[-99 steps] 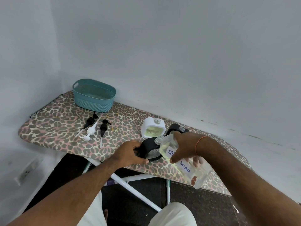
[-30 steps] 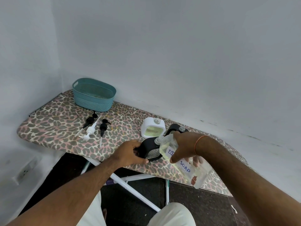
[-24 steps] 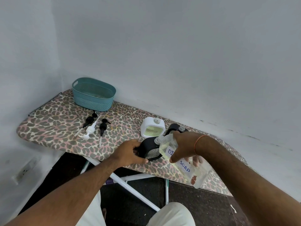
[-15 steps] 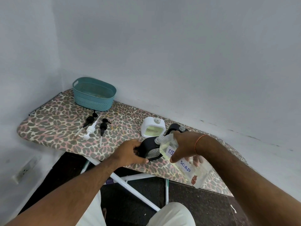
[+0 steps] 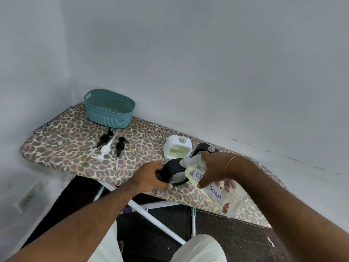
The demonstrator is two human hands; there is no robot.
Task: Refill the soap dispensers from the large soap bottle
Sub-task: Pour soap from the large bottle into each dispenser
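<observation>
My right hand grips the large clear soap bottle, labelled "SOAP" and holding yellowish liquid. It is tipped down to the left, its mouth meeting the open neck of a black dispenser. My left hand holds that black dispenser steady near the board's front edge. A white dispenser with yellow-green soap showing in its window stands behind, uncapped. A second black dispenser stands behind my right hand, mostly hidden.
Three pump heads, two black and one white, lie on the leopard-print ironing board. A teal basket sits at the far left by the wall. White board legs cross below.
</observation>
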